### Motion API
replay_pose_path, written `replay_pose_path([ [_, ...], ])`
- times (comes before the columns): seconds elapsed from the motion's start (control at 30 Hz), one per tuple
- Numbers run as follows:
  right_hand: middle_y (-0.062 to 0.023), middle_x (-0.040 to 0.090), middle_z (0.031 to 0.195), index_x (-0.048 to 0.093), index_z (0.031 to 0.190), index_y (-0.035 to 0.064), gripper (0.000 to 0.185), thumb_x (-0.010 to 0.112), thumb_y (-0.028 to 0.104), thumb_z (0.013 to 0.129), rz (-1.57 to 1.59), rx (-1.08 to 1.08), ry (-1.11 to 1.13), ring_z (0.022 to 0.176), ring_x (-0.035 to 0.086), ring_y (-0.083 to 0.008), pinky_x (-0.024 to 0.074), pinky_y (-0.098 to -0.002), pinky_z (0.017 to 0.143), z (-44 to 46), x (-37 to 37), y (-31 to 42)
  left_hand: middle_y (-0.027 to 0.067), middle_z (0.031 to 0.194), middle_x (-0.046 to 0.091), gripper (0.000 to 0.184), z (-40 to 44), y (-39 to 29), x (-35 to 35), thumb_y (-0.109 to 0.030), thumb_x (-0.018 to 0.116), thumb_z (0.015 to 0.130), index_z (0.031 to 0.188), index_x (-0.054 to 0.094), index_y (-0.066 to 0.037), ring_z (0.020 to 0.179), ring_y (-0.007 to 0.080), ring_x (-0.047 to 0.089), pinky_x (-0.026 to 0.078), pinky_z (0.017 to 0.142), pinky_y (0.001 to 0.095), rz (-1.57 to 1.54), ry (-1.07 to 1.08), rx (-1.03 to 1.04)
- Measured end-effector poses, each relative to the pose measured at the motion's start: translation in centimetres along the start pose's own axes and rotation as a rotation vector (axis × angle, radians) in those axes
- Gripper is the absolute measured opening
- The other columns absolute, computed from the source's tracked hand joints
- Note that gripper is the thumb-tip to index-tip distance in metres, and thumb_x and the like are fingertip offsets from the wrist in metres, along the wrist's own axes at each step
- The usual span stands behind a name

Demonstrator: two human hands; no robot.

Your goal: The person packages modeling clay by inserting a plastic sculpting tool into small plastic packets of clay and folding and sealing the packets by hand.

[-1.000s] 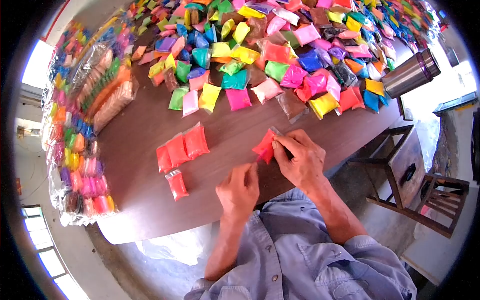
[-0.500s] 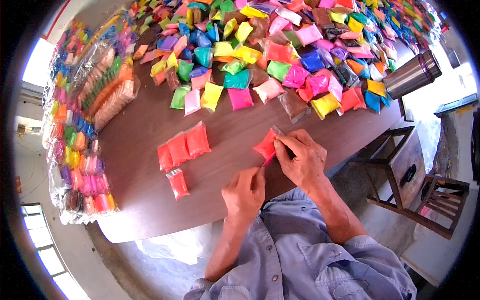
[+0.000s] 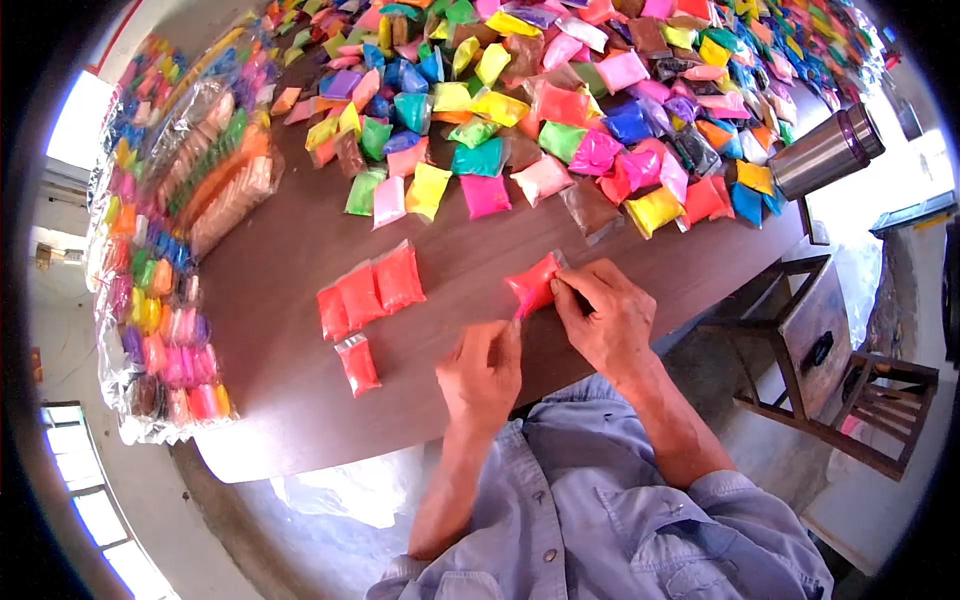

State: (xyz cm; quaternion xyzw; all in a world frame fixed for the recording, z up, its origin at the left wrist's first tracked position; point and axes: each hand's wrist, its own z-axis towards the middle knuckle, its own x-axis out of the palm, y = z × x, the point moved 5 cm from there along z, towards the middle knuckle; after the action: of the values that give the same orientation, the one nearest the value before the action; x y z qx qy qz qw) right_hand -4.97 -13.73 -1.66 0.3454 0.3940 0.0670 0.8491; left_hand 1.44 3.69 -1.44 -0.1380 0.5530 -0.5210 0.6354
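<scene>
My right hand (image 3: 603, 308) pinches the top right edge of a small plastic packet filled with red material (image 3: 536, 281), just above the brown table. Near that packet's lower left corner is my left hand (image 3: 482, 372), its thumb and forefinger pressed together on a thin pink strip (image 3: 522, 306). The strip reaches up to the packet; whether it is a separate piece or part of the wrapping is too small to tell. To the left lie several similar red packets (image 3: 361, 296), three side by side and a single red packet (image 3: 357, 364) below them.
A big heap of colourful packets (image 3: 483, 158) covers the far side of the table (image 3: 270, 400). Clear bags of sorted packets (image 3: 230, 205) line the left edge. At the right stand a steel flask (image 3: 828, 152), lying tilted, and a wooden stool (image 3: 800, 340) beyond the table edge.
My left hand has moved slightly left and up, the pink strip with it. The red packet in my right hand has turned a little to lie flatter.
</scene>
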Motion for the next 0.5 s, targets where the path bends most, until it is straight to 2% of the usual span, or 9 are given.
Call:
replay_pose_path([
  [0.17,-0.0048,0.069,0.087,0.079,0.097,0.0132,0.010,0.082,0.017,0.088,-0.017,-0.022,-0.015,0.074,0.072,-0.0272,0.0563,-0.0392,0.063,-0.2,0.0,-0.3,0.0172,0.076,0.071,0.011,0.1,1.1,-0.4,-0.009,0.079,0.095,0.091,0.071,-0.001,0.065,0.0265,0.071,0.054,0.061,0.0349,0.104,-0.066,-0.028],
  [0.23,-0.0047,0.070,0.087,0.079,0.098,0.0132,0.010,0.081,0.017,0.089,-0.011,-0.035,-0.017,0.074,0.072,-0.0271,0.0564,-0.0387,0.063,-0.1,0.1,-0.1,0.0157,0.074,0.069,0.011,0.2,1.8,-1.5,-0.009,0.078,0.095,0.092,0.071,-0.001,0.062,0.0216,0.067,0.053,0.062,0.0335,0.131,-0.071,-0.076],
  [0.27,-0.0057,0.071,0.088,0.080,0.097,0.0121,0.009,0.081,0.015,0.088,-0.005,-0.006,-0.018,0.074,0.072,-0.0270,0.0566,-0.0381,0.064,-0.1,-0.1,0.1,0.0130,0.071,0.066,0.012,0.1,1.8,-1.9,-0.007,0.079,0.095,0.091,0.070,0.000,0.061,0.0150,0.061,0.051,0.061,0.0305,0.107,-0.063,-0.070],
  [0.43,-0.0072,0.073,0.089,0.080,0.099,0.0111,0.010,0.080,0.012,0.089,-0.019,0.004,0.028,0.075,0.073,-0.0284,0.0572,-0.0387,0.066,-0.1,-0.1,0.2,0.0091,0.069,0.065,0.013,-1.2,1.2,-4.9,-0.005,0.080,0.093,0.090,0.070,0.002,0.063,0.0095,0.058,0.048,0.060,0.0266,0.043,-0.114,-0.093],
  [0.5,-0.0067,0.071,0.091,0.078,0.102,0.0123,0.012,0.079,0.013,0.090,-0.038,-0.023,0.031,0.076,0.072,-0.0287,0.0570,-0.0396,0.066,-0.2,-0.3,0.4,0.0076,0.070,0.064,0.012,-1.9,2.1,-6.7,-0.006,0.080,0.093,0.090,0.070,0.001,0.064,0.0088,0.057,0.048,0.059,0.0268,0.088,-0.224,-0.133],
])
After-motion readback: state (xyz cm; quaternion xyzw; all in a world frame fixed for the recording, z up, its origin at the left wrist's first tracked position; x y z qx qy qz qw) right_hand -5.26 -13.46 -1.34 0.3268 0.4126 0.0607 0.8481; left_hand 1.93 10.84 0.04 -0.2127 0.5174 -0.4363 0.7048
